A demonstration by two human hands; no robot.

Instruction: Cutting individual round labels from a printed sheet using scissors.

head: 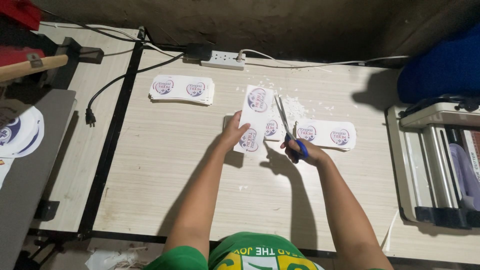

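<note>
Trimming step in hand, by the look of it. Left hand [234,134] is pinching a white rectangular printed paper sheet [254,119] by its lower left edge, holding it upright just above the pale wood-grain laminate table [165,165]. The sheet is carrying two round blue-and-red emblems, one at each end.

Right hand [304,152] is gripping blue-handled steel scissors [289,128], fingers closed through the loops, blades pointing up along the sheet's right edge and slightly parted; whether steel is touching paper, cannot tell.

Judgement: the next cut is calling for the sheet held taut and the blades tracking the rounded border without nicking the emblems.

A flat pile of white round-cornered printed labels [327,133] is lying just right of the scissors; a second, neater stack of the same labels [182,89] is sitting well apart, up left. Fine white paper offcuts [295,106] are littering the table behind the sheet. A white power strip [223,59] is lying along the far edge.
</note>
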